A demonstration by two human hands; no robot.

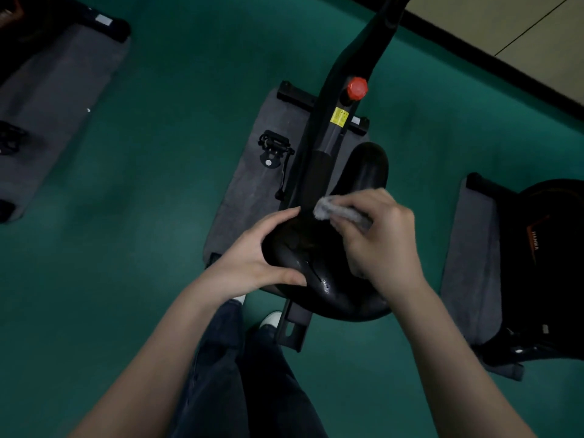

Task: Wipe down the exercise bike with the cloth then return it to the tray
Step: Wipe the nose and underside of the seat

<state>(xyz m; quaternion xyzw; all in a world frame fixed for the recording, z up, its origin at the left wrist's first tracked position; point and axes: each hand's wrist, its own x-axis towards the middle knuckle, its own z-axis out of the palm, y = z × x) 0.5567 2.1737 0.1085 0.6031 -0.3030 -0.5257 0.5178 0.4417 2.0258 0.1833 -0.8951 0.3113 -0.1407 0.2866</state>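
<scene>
The person's left hand (252, 257) and right hand (379, 238) are bare, and so are both forearms (151, 358) along all the length that shows, down to the lower edge of the view; the legs are clothed in dark trousers (227, 374), a deep blue-black cloth that looks like denim, cut loose, with soft creases and folds across the thighs; below the trouser hems two white shoe tips show; the left shoe (237, 299) is only a small pale sliver; the right shoe (271, 318) shows a rounded white toe cap.
</scene>
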